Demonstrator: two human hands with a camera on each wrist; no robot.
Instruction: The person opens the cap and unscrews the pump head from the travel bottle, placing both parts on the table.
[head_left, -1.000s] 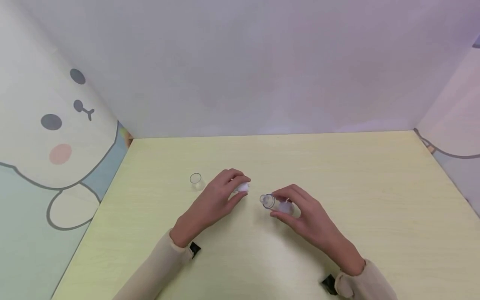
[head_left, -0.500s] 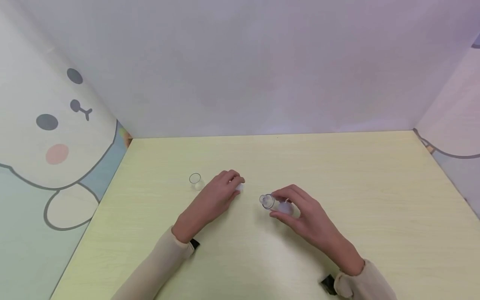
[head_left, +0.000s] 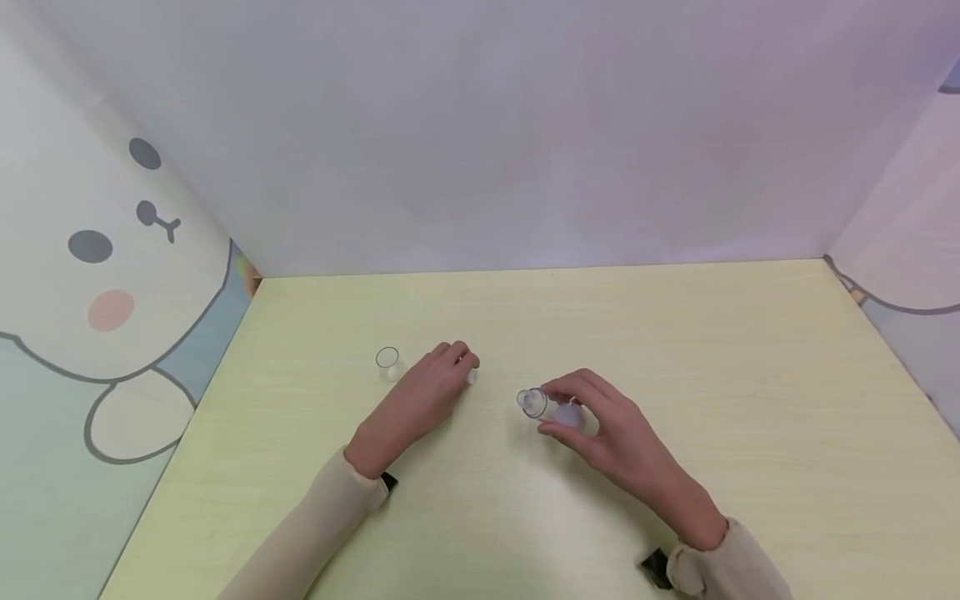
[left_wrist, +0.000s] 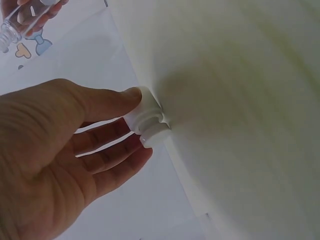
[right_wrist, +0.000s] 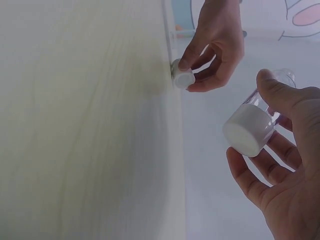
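My left hand [head_left: 427, 392] pinches a small white stepped cap-like part [left_wrist: 149, 116] between thumb and fingers, right at the tabletop in the left wrist view. Most of that part hides behind the fingers in the head view. In my right hand [head_left: 618, 425], thumb and fingers grip a small clear bottle [head_left: 536, 402], tilted with its open threaded neck toward the left. Its white base end [right_wrist: 249, 131] shows large in the right wrist view, above the table. Just left of my left hand, a clear cylindrical cover [head_left: 388, 360] stands upright on the table.
The pale wood-grain table [head_left: 675, 333] ends at a plain light panel [head_left: 525, 142] behind. A panel printed with a cartoon animal [head_left: 112, 275] flanks the left side, and another printed panel [head_left: 907, 225] the right. Small black pieces [head_left: 657, 568] sit at both sleeve cuffs.
My left hand has moved a little left, away from the bottle, with the white part, which now shows less between the fingers. My right hand and the bottle have stayed nearly still.
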